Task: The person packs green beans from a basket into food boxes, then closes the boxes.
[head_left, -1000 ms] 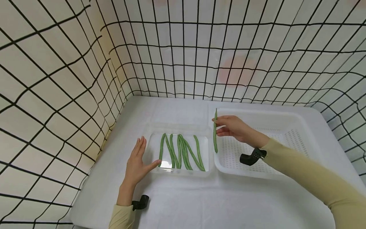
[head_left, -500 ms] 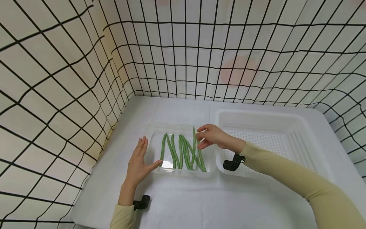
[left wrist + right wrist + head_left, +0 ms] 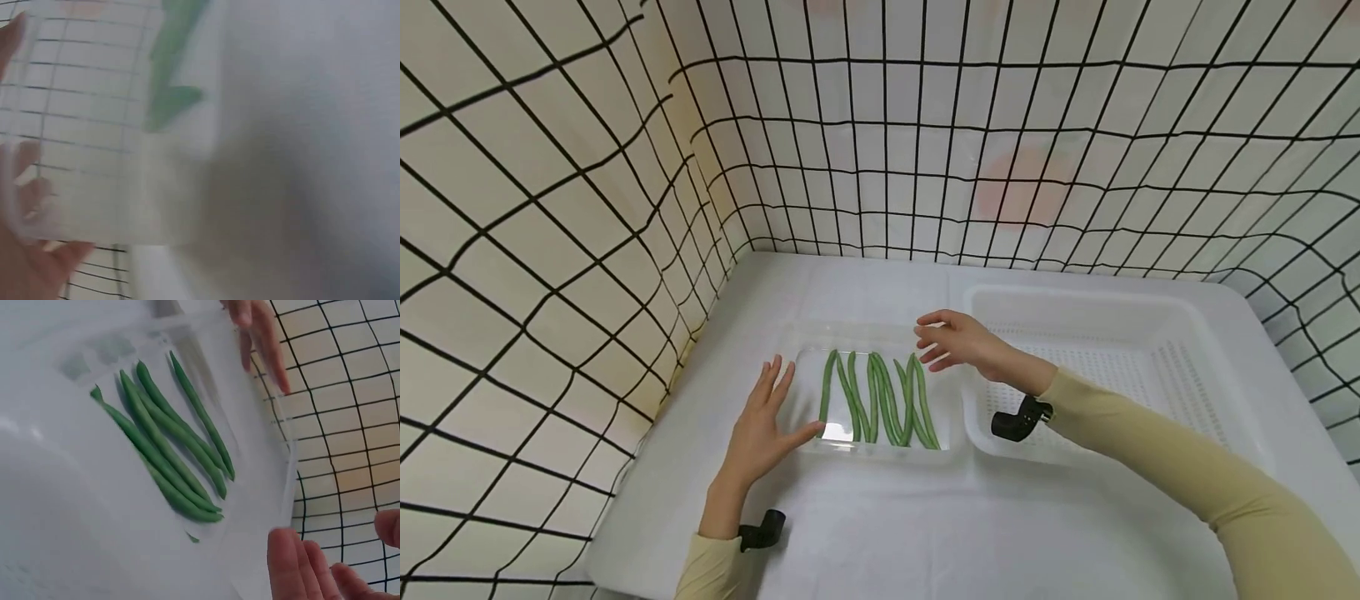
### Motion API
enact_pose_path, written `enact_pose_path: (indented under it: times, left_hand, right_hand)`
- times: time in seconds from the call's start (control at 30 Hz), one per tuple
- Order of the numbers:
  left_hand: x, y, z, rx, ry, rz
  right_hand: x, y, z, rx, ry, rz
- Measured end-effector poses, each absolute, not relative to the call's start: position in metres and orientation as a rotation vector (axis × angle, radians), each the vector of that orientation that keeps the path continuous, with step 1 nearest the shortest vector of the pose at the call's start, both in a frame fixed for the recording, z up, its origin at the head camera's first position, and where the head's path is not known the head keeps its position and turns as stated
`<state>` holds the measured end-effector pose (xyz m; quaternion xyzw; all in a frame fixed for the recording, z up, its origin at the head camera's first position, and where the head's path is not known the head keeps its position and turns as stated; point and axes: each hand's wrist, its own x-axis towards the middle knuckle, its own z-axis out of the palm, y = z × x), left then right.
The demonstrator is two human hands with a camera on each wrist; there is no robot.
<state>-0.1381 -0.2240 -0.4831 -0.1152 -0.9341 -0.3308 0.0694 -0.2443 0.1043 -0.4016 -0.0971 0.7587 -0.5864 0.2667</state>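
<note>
Several green beans (image 3: 873, 400) lie roughly lengthwise in a clear plastic container (image 3: 880, 459), some crossing one another at its right side. My left hand (image 3: 758, 437) is at the container's left end, its fingers spread and the thumb reaching over the near left corner. Its fingers also show through the clear wall in the left wrist view. Over the container's far right corner, my right hand (image 3: 958, 343) hovers with loosely bent fingers and nothing between them. In the right wrist view the fingertips (image 3: 284, 550) are apart from the green beans (image 3: 172, 428).
A white perforated basket (image 3: 1078, 293) stands right of the container, under my right forearm. Both sit on a table with a white cloth (image 3: 925, 525). Black wire mesh (image 3: 880, 150) rises along the back and sides.
My right hand carried a green bean leftward from over the basket, laid it among the beans at the container's right side and let go. The left hand has stayed nearly still.
</note>
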Motion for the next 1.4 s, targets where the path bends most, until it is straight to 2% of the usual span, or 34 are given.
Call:
enact_pose_path:
  times: [0.17, 0.27, 0.37, 0.57, 0.73, 0.9, 1.07, 1.4]
  left_hand:
    - [-0.149, -0.238, -0.447, -0.441, -3.01, -1.035]
    - [-0.178, -0.243, -0.424, -0.486, -3.069, -0.966]
    - [-0.221, -0.242, -0.411, -0.536, -3.108, -0.981]
    - [-0.304, -0.226, -0.416, -0.497, -3.263, -1.107]
    - [-0.343, -0.209, -0.432, -0.396, -3.503, -0.944]
    - [-0.357, -0.204, -0.445, -0.236, -3.634, -0.821]
    - [-0.357, -0.208, -0.46, -0.073, -3.681, -0.81]
    - [-0.359, -0.196, -0.463, -0.035, -3.47, -0.624]
  right_hand:
    - [-0.261, 0.103, -0.395, -0.254, 2.191, -1.608]
    - [-0.279, 0.101, -0.392, -0.222, 2.249, -1.602]
    - [-0.299, 0.096, -0.393, -0.175, 2.28, -1.517]
    - [-0.333, 0.072, -0.411, -0.143, 2.191, -1.302]
    - [-0.353, 0.056, -0.438, -0.096, 2.213, -1.103]
    - [-0.361, 0.051, -0.452, -0.055, 2.376, -0.774]
    - [-0.363, 0.048, -0.462, -0.047, 2.424, -0.558]
    - [-0.37, 0.047, -0.473, 0.02, 2.491, -0.437]
